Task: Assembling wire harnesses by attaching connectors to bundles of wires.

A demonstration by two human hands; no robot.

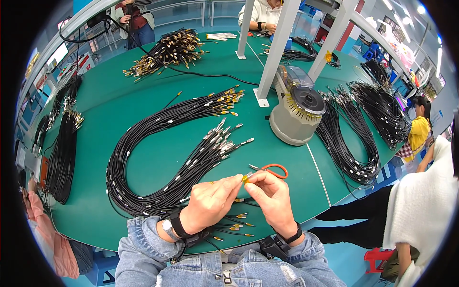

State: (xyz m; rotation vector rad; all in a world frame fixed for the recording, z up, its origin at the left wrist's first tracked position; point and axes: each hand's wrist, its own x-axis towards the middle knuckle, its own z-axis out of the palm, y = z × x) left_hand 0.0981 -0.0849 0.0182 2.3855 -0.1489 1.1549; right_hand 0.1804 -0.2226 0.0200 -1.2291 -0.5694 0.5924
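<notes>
My left hand (210,201) and my right hand (273,197) meet over the green table, both with fingers pinched together. Between their fingertips is a cable end (246,177) with a metal connector tip and amber tape around it. The rest of this cable is mostly hidden by my hands. Scissors (271,170) with orange handles lie just beyond my right hand. Several taped cable ends (239,225) stick out below my hands, near the table's front edge. A large curved bundle of black cables (126,158) lies to the left, its silver and amber-taped ends pointing right.
A grey round tape dispenser (296,115) stands beyond the scissors, beside white metal frame posts (277,52). More black cable bundles lie at the far left (64,158), back (167,50) and right (354,143). A person in a white top (420,201) stands close on the right; others are around the table.
</notes>
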